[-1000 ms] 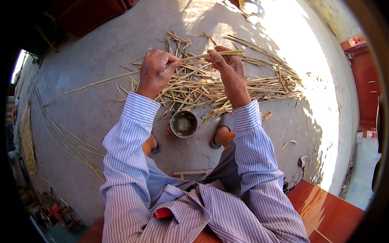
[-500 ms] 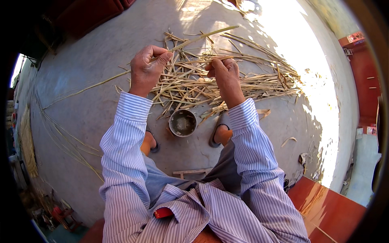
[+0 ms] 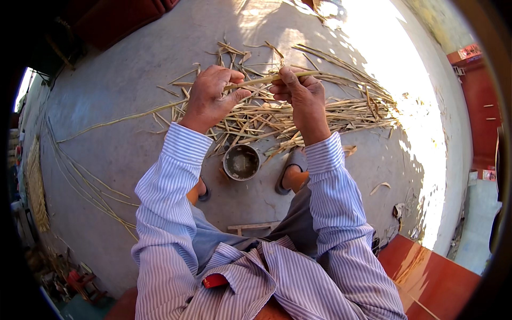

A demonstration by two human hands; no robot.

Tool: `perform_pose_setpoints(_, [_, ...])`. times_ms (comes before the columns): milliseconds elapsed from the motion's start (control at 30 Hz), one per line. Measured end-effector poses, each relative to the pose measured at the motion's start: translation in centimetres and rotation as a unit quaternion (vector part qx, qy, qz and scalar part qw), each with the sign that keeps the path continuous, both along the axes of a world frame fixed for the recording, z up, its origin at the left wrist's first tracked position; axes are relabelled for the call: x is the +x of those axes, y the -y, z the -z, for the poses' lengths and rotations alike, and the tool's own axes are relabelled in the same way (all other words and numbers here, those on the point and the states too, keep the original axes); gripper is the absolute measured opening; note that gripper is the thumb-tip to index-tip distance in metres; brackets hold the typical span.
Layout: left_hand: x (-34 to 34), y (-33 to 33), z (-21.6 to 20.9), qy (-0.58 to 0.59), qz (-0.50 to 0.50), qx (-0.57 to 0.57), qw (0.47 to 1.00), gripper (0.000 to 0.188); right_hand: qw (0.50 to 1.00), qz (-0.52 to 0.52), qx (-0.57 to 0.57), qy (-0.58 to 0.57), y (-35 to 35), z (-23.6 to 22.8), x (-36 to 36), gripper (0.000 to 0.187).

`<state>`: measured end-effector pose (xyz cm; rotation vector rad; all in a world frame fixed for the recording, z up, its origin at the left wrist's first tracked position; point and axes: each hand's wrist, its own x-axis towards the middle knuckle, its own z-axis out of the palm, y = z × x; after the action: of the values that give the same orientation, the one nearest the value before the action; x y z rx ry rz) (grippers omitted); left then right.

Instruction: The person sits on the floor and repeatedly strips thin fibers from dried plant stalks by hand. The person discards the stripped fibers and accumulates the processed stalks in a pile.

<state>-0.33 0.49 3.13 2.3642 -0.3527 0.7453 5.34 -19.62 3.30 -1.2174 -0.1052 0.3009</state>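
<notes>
My left hand [image 3: 209,97] is curled loosely about a long pale straw cord [image 3: 125,117], its thumb and forefinger a little apart. To the left the thin cord trails down to the floor. A thicker straw stalk [image 3: 257,81] spans the gap between my hands, in line with the cord. On its far end, my right hand [image 3: 302,96] pinches it between thumb and fingers. Whether stalk and cord are joined inside my left hand is hidden. Below both hands spreads a heap of dry straw stalks [image 3: 341,112] on the floor.
A round metal pot [image 3: 241,162] with murky liquid stands between my feet. Long loose strands [image 3: 88,186] lie at left, near a woven straw piece [image 3: 36,186]. A small wooden stool [image 3: 253,228] is before my lap. A red-brown board [image 3: 432,274] sits lower right.
The stalk has swung down from its upward slant to nearly level. My right hand has taken hold of its far end, and my left hand has moved slightly right, its thumb and forefinger parted.
</notes>
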Motion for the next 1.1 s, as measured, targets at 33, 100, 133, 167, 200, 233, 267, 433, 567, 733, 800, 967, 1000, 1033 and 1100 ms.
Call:
perform_pose_setpoints(33, [0.2,1.0,-0.1,0.05,-0.005,0.02,0.999,0.022,1.0,-0.006,-0.001,-0.012,-0.1,0.1,-0.2,0.033])
perform_pose_setpoints(100, [0.7,2.3,0.3,0.128,-0.011,0.077,0.989,0.023,0.999,-0.023,-0.003,-0.036,-0.5,0.1,-0.6,0.033])
perform_pose_setpoints(133, [0.8,2.6,0.6,0.167,-0.013,0.106,0.98,0.023,0.999,-0.021,-0.009,-0.044,-0.6,0.0,-0.8,0.034])
perform_pose_setpoints(167, [1.0,2.8,0.8,0.181,-0.018,0.11,0.977,0.023,0.998,-0.018,-0.013,-0.052,-0.7,0.0,-0.9,0.034])
perform_pose_setpoints(200, [1.0,2.8,0.8,0.189,-0.013,0.114,0.975,0.023,0.998,-0.014,-0.018,-0.06,-0.7,-0.1,-1.0,0.034])
perform_pose_setpoints(233, [1.0,2.8,0.7,0.197,-0.009,0.119,0.973,0.022,0.998,-0.011,-0.02,-0.066,-0.7,0.0,-1.0,0.034])
perform_pose_setpoints(267, [1.0,3.1,0.2,0.206,0.0,0.121,0.971,0.022,0.997,-0.004,-0.022,-0.072,-0.6,0.2,-0.9,0.034])
perform_pose_setpoints(433, [-0.5,3.4,-3.0,0.183,-0.041,-0.03,0.982,0.017,0.995,0.064,-0.03,-0.072,1.3,1.3,1.5,0.031])
perform_pose_setpoints(567, [-0.3,-0.7,-3.1,0.068,-0.157,-0.128,0.977,0.019,0.994,0.071,-0.071,-0.047,1.5,0.6,1.1,0.029])
perform_pose_setpoints(733, [0.3,-1.2,-0.3,-0.019,-0.06,0.039,0.997,0.037,0.999,0.021,-0.041,0.014,0.7,0.3,0.4,0.028])
perform_pose_setpoints(800, [0.4,0.0,0.3,-0.112,0.047,-0.013,0.992,0.033,0.999,-0.007,-0.034,0.038,0.5,0.3,0.0,0.026])
perform_pose_setpoints(967, [0.9,0.8,-0.2,-0.332,0.093,-0.32,0.882,0.024,0.994,-0.043,-0.051,0.081,0.7,-0.1,-0.5,0.02])
perform_pose_setpoints(1000, [1.0,0.7,-0.6,-0.354,0.104,-0.341,0.864,0.023,0.992,-0.047,-0.055,0.101,0.8,0.0,-0.4,0.019])
perform_pose_setpoints(1033, [1.2,0.5,-0.8,-0.357,0.093,-0.387,0.845,0.023,0.99,-0.052,-0.059,0.121,1.0,0.1,-0.4,0.018])
perform_pose_setpoints(1100, [1.3,-0.4,-1.0,-0.359,0.062,-0.473,0.802,0.024,0.985,-0.054,-0.062,0.154,1.1,0.1,-0.3,0.017])
